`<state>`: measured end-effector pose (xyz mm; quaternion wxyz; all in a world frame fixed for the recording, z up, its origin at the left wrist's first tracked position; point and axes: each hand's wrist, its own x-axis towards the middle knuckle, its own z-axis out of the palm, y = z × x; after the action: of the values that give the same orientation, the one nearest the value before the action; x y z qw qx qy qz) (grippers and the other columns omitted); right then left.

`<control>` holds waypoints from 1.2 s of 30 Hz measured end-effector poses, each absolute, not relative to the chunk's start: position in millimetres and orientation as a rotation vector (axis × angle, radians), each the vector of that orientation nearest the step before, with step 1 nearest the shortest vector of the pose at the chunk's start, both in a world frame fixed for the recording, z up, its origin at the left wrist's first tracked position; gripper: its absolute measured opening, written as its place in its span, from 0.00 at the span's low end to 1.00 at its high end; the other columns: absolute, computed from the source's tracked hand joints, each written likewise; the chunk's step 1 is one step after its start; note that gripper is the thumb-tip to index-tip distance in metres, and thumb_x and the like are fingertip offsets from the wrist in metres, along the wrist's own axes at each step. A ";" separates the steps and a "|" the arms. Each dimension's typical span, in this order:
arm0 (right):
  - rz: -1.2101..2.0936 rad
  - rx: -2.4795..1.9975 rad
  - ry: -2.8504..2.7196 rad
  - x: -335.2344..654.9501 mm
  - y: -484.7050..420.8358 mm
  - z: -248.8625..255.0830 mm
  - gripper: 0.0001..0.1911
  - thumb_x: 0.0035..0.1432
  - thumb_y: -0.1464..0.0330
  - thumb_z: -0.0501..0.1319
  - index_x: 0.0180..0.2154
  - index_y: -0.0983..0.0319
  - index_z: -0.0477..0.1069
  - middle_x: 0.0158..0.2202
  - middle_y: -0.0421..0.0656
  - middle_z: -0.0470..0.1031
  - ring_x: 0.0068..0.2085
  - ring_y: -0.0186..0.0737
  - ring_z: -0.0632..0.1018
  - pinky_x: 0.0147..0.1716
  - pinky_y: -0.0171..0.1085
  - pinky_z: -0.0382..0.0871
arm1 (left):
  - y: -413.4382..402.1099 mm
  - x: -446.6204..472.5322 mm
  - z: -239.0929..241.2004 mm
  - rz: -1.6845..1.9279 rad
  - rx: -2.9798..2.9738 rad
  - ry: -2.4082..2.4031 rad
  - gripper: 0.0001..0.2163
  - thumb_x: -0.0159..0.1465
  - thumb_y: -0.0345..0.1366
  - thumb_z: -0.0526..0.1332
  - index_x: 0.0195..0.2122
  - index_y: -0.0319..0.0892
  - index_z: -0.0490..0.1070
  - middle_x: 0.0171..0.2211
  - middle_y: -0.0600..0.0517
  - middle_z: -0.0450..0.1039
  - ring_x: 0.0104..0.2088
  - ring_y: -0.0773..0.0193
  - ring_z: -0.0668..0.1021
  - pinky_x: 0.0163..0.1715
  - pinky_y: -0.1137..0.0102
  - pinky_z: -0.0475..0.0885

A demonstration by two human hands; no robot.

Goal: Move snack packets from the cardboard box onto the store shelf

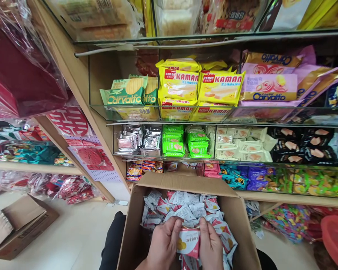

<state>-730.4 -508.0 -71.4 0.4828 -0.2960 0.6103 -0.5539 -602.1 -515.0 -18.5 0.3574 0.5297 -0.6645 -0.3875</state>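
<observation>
Packet (188, 243) lies between left fingers (175, 230) and right fingers (204, 231), both pinching its opposite sides.

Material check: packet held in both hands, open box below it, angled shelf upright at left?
Packet: probably thin plastic film, printed white and red, slightly glossy; the creased, pouch-like wrapper suggests it.
Box: looks like cardboard, matte brown; sign is the folded flap and plain kraft colour.
Shelf upright: pale, smooth, wood-toned; solid wood or laminate, can't tell.
</observation>
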 end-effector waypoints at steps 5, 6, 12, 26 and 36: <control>-1.466 -0.975 1.707 -726.8 -506.7 -63.4 0.22 0.51 0.50 0.52 0.24 0.62 0.68 0.19 0.40 0.66 0.26 0.39 0.69 0.27 0.34 0.62 | -516.5 -596.8 -20.9 -0.877 1.424 -1.821 0.12 0.61 0.40 0.48 0.30 0.45 0.69 0.19 0.53 0.67 0.20 0.68 0.68 0.21 0.75 0.58; -1.463 -0.999 1.726 -726.3 -506.4 -62.3 0.22 0.51 0.51 0.51 0.24 0.62 0.68 0.19 0.40 0.67 0.26 0.39 0.69 0.27 0.34 0.62 | -516.9 -595.5 -21.7 -0.855 1.435 -1.839 0.12 0.61 0.40 0.48 0.31 0.45 0.70 0.19 0.53 0.68 0.19 0.68 0.68 0.21 0.75 0.58; -1.422 -1.068 1.741 -726.9 -506.0 -60.4 0.22 0.52 0.51 0.50 0.23 0.61 0.67 0.20 0.40 0.67 0.25 0.38 0.69 0.27 0.34 0.61 | -516.4 -591.7 -23.7 -0.890 1.390 -1.798 0.12 0.60 0.40 0.50 0.38 0.46 0.72 0.28 0.49 0.76 0.26 0.64 0.75 0.27 0.75 0.64; -1.410 -0.780 1.458 -733.5 -512.0 -44.7 0.19 0.52 0.54 0.53 0.21 0.62 0.62 0.17 0.36 0.63 0.20 0.32 0.64 0.20 0.31 0.58 | -525.2 -615.0 1.8 -1.506 1.187 -0.961 0.20 0.51 0.51 0.58 0.32 0.36 0.74 0.17 0.54 0.67 0.18 0.71 0.67 0.19 0.76 0.61; -1.457 -0.776 1.524 -731.5 -510.4 -41.6 0.21 0.50 0.51 0.53 0.25 0.62 0.67 0.17 0.38 0.67 0.21 0.36 0.69 0.21 0.33 0.62 | -525.1 -619.0 -5.1 -1.675 1.102 -0.752 0.20 0.50 0.50 0.59 0.33 0.37 0.72 0.18 0.52 0.72 0.18 0.67 0.71 0.21 0.73 0.65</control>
<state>-731.5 -510.4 -41.6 0.4325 -0.3115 0.6115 -0.5848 -619.0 -525.1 -5.1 0.4794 0.4515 -0.3081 -0.6866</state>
